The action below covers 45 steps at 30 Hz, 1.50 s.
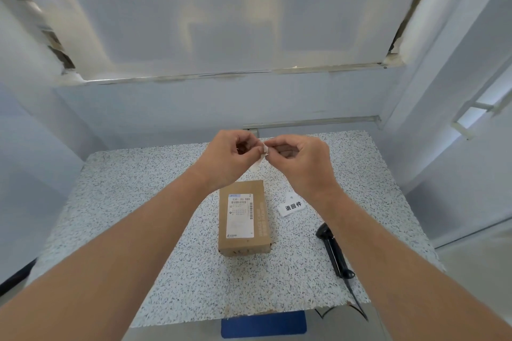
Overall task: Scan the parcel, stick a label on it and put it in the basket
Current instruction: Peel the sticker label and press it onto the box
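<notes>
A speckled table (116, 202), white flecked with dark grains like terrazzo, fills the middle of the view, its corners rounded and its near edge ragged. Pale blue-white walls close it in on 3 sides, and a large frosted panel (221, 14) in a thin metal frame hangs tilted above the far wall. A blue rectangular thing (263, 324) shows just below the table's near edge; what it is cannot be told.

2 bare forearms reach in from the near corners. The left hand (227, 158) is raised over the far half of the table, fingers curled, pinching a small white label (260, 159) at its upper end. The right hand (299, 160) meets it there, thumb and forefinger closed on the same label, so both hands grip it between them and the loose lower part of the strip hangs down.

Below the hands, near the table's centre, a brown cardboard parcel (245, 219) lies flat, a plain rectangular box with its long side running toward the far edge. A white printed shipping slip with barcodes covers most of its top. Just right of it lies a white sticker sheet (292, 205) printed with 3 black characters. Further right, near the right edge, a black handheld scanner (333, 252) lies on its side, its thin cable (357, 302) trailing off the near edge.
</notes>
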### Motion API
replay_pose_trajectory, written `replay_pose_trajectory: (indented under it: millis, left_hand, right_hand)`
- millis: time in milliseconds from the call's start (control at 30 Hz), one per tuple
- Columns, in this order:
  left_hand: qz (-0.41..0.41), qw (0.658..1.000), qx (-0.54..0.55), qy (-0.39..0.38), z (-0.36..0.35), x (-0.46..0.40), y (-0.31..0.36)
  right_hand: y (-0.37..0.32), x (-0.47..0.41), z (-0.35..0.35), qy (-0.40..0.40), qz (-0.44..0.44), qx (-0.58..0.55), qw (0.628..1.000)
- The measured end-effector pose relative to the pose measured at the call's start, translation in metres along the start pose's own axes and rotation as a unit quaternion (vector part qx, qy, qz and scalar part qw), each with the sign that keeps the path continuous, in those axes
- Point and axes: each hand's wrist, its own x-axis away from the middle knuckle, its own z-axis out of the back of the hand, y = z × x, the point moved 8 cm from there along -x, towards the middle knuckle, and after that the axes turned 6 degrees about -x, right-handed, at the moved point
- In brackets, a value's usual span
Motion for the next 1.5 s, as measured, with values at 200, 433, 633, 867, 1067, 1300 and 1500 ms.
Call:
replay_pose_trajectory:
  millis: [200, 433, 633, 867, 1067, 1300, 1500]
  left_hand:
    - [-0.004, 1.000, -0.027, 0.005, -0.006, -0.002, -0.004]
    - [0.091, 0.995, 0.004, 0.037, -0.005, 0.004, -0.044]
    - [0.215, 0.970, 0.070, 0.090, 0.003, 0.013, -0.094]
    - [0.272, 0.953, 0.078, 0.109, -0.004, 0.013, -0.131]
    - [0.335, 0.928, 0.061, 0.151, -0.003, 0.006, -0.172]
    - [0.406, 0.899, -0.015, 0.162, 0.002, 0.031, -0.227]
    - [0.443, 0.883, -0.052, 0.147, -0.001, 0.060, -0.259]
  right_hand:
    - [0.005, 0.005, 0.001, 0.038, -0.007, 0.027, 0.999]
    - [0.044, 0.006, 0.002, 0.107, -0.150, -0.084, 0.979]
    - [0.072, 0.010, 0.002, 0.172, -0.223, -0.165, 0.945]
    - [0.097, 0.014, 0.003, 0.219, -0.244, -0.164, 0.930]
    - [0.120, 0.013, 0.007, 0.254, -0.261, -0.141, 0.921]
    - [0.141, 0.017, -0.016, 0.215, -0.268, -0.104, 0.933]
    - [0.154, 0.026, -0.037, 0.191, -0.271, -0.074, 0.941]
